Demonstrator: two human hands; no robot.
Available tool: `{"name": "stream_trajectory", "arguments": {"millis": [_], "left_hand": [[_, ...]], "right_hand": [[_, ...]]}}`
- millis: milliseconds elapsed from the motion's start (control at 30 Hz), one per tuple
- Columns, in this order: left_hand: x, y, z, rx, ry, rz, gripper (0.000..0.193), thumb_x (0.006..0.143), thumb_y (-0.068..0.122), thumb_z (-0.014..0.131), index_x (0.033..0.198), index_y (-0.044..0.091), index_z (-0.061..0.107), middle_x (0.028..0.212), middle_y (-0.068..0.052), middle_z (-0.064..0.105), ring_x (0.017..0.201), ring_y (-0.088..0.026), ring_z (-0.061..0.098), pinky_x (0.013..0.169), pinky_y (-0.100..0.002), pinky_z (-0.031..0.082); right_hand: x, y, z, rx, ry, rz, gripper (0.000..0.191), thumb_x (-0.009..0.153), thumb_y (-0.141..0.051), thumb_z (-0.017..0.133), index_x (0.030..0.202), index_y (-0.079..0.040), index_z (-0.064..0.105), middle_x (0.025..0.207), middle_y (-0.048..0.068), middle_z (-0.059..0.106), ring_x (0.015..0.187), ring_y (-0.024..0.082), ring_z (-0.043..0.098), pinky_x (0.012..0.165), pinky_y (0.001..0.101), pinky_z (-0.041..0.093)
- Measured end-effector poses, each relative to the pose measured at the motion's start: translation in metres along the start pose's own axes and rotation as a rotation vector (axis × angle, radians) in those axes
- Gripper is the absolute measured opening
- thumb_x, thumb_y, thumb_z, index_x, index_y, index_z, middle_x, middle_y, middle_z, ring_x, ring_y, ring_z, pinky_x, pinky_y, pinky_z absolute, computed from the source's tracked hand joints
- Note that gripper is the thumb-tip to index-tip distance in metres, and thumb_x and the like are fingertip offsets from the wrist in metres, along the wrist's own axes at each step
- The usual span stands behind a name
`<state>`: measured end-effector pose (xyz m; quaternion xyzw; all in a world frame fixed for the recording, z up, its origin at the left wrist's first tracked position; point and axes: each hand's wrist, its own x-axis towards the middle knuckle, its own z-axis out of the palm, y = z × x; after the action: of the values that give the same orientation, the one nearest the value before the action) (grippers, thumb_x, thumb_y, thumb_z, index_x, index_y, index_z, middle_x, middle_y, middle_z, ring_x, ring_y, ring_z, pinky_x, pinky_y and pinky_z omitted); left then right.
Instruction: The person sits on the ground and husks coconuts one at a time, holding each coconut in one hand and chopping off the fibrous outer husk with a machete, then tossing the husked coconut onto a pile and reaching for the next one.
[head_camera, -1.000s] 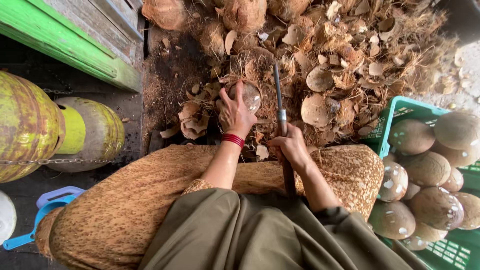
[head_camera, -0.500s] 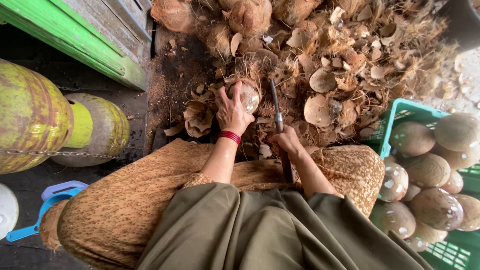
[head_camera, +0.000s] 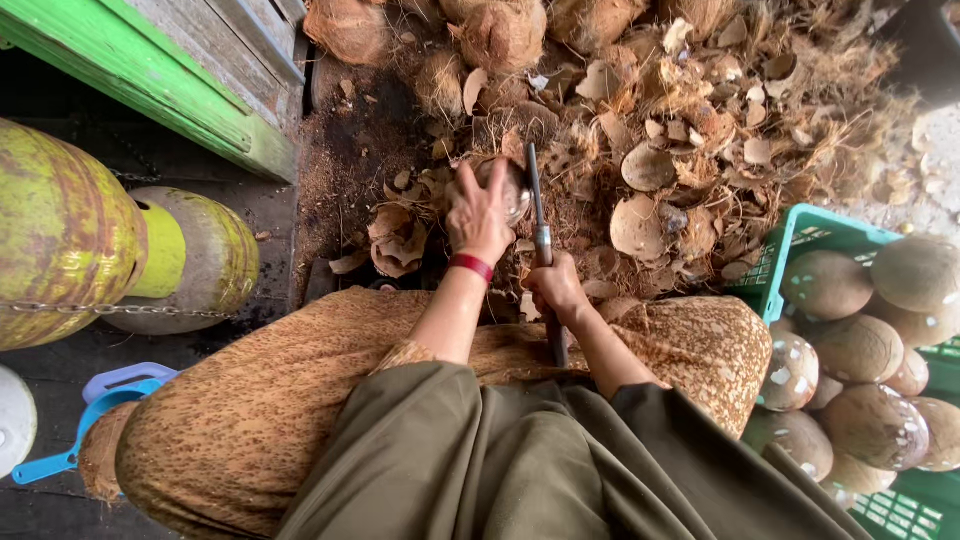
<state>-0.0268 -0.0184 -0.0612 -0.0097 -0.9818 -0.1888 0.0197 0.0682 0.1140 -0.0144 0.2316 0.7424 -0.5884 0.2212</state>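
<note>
— At the centre? A coconut (head_camera: 500, 185), partly shelled, held down on the littered ground just beyond the knees, at the near edge of the husk pile (head_camera: 690, 120).

— Gripped how? Left hand (head_camera: 480, 215) spread over the near side of the coconut, fingers curled around it, red band at the wrist. Right hand (head_camera: 553, 288) closed tight around the handle of a long narrow blade (head_camera: 536, 205), just right of the coconut. Blade upright, tip level with the coconut's right edge; touching or not, cannot tell.

— Around the coconut? Broken shell pieces (head_camera: 640, 225) and dry fibre to its right and beyond. Curled husk scraps (head_camera: 397, 240) just left of it.

— Further out? Right of the coconut, well apart, a green crate (head_camera: 800, 230) packed with peeled coconuts (head_camera: 860, 345). Left of the coconut, yellow-green gas cylinders (head_camera: 60, 230) lying behind a chain, under a green wooden edge (head_camera: 150, 85). Nearer than the coconut, brown patterned cloth (head_camera: 260, 400) over the knees, and a blue plastic scoop (head_camera: 90, 425) at the far left.
</note>
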Motion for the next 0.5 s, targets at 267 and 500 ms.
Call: {"name": "stream_trajectory", "arguments": {"millis": [267,500], "left_hand": [[-0.011,0.004,-0.014,-0.036,0.044,-0.002,0.128,0.05,0.005,0.093,0.154,0.035,0.026,0.155,-0.029,0.019,0.126,-0.056,0.045,0.084,-0.05,0.062],[-0.004,0.011,-0.021,0.012,-0.049,-0.065,0.121,0.053,0.002,0.091,0.151,0.036,0.029,0.155,-0.026,0.021,0.129,-0.055,0.045,0.084,-0.05,0.062]], "right_hand": [[-0.04,-0.033,-0.031,0.017,-0.052,-0.128,0.011,0.081,-0.001,0.066,0.084,-0.007,0.057,0.063,0.005,0.057,0.044,0.015,0.05,0.037,0.0294,0.043],[-0.016,-0.006,-0.02,0.049,0.064,-0.459,0.016,0.082,0.005,0.065,0.082,-0.009,0.057,0.065,0.003,0.057,0.047,0.014,0.051,0.043,0.0291,0.048]]}}
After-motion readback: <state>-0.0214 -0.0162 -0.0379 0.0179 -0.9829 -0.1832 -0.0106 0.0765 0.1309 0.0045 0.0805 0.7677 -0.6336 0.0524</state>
